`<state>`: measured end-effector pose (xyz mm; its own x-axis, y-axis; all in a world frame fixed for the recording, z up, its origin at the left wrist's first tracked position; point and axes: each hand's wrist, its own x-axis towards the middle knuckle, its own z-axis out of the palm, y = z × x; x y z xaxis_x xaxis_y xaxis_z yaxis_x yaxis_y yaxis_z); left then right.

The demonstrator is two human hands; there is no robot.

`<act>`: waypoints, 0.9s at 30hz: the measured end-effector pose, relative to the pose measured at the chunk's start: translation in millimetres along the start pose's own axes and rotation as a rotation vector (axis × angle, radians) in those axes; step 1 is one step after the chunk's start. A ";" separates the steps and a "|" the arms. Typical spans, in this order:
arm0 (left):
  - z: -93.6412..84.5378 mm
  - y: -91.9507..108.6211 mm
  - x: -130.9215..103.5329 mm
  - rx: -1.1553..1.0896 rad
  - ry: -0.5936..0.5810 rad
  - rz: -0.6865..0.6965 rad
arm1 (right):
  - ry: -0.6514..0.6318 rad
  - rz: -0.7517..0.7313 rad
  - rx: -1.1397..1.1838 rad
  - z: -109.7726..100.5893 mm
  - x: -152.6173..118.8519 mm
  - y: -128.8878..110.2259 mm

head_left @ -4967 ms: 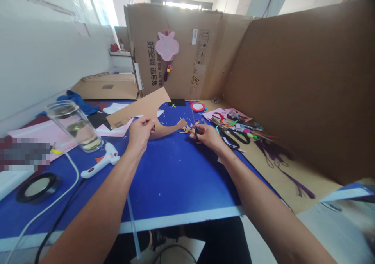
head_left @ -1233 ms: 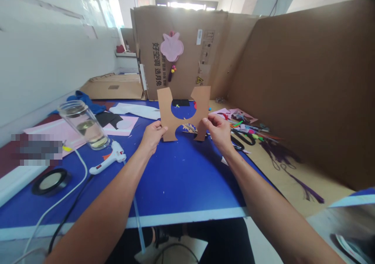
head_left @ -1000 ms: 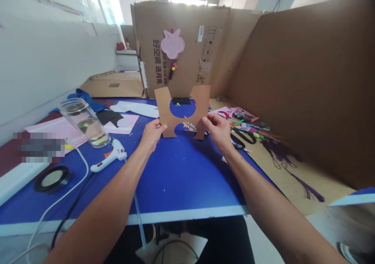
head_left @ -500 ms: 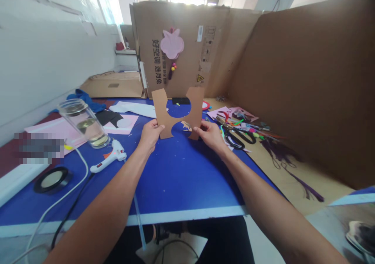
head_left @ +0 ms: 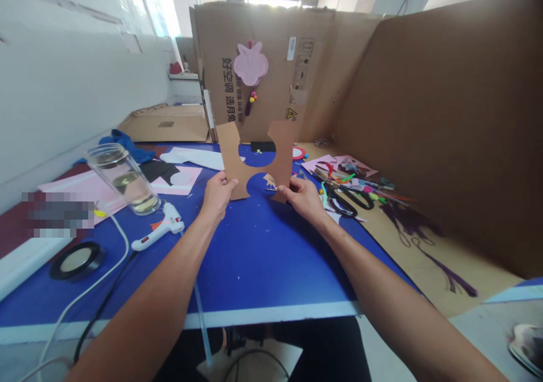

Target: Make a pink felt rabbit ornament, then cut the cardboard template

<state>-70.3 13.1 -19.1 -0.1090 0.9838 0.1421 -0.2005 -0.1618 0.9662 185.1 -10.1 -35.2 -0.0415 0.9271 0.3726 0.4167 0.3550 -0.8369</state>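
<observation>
A brown sheet of cardboard [head_left: 257,170] with rounded cut-outs at its top and bottom is held up over the blue table [head_left: 263,257]. My left hand [head_left: 218,195] pinches its lower left edge between thumb and fingers. On the opposite side, my right hand [head_left: 304,195] grips the lower right edge, thumb in front. Through the lower cut-out a small brown paper scrap [head_left: 269,181] shows on the table. Black-handled scissors [head_left: 343,201] lie just right of my right hand. A white glue gun [head_left: 159,229] rests to the left of my left hand.
A glass of water [head_left: 127,181] stands at the left, near a roll of black tape [head_left: 77,260] and cables. Pink paper [head_left: 80,189] lies behind. Purple tassels [head_left: 445,271] are at the right. A cardboard box panel [head_left: 314,71] with a pink hanging ornament [head_left: 251,65] rises behind.
The cardboard sheet has risen slightly, its top edge tilting a little, with both hands keeping their hold. The view has shifted very slightly.
</observation>
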 end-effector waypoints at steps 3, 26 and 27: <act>0.2 -0.7 0.0 0.006 0.007 -0.007 | -0.038 -0.001 -0.025 0.8 -0.4 1.0; 17.1 25.3 -19.4 -0.181 -0.121 -0.390 | -0.022 0.276 0.482 -2.7 -1.4 -9.4; 16.6 25.6 -19.1 -0.186 -0.122 -0.390 | -0.037 0.297 0.531 -2.2 -1.3 -9.3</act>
<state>-57.2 -8.6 6.5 0.1227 0.9741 -0.1897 -0.3766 0.2226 0.8992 183.3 -14.9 -26.9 -0.0284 0.9958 0.0865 -0.0941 0.0835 -0.9921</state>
